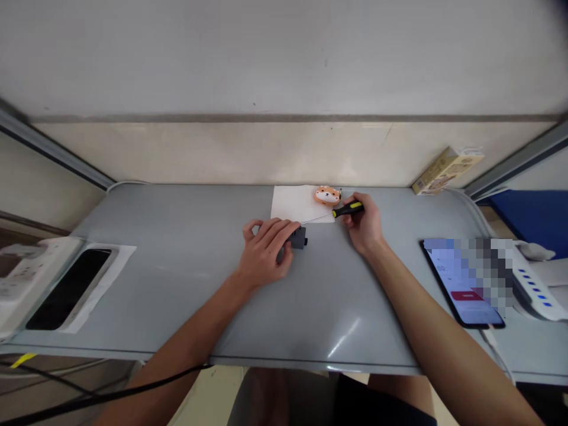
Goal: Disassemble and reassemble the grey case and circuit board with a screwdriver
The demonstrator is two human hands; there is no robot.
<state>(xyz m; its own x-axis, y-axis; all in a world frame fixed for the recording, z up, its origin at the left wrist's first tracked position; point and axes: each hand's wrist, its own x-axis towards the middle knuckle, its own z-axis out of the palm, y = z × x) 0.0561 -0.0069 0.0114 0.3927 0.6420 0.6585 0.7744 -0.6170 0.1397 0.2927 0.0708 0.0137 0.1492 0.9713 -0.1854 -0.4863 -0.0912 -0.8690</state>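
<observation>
While the dark grey block (299, 238) is clamped between the thumb and fingers of the left hand (265, 251), the black-and-yellow screwdriver (350, 209) is gripped at its handle by the closed fingers of the right hand (366, 225). The block is positioned over the grey table (177, 236), just beside the near edge of the white sheet (290, 204). The screwdriver is directed leftward; whether the block is touched by its tip cannot be told. An orange animal-faced item (327, 196) is located at the sheet's right side.
</observation>
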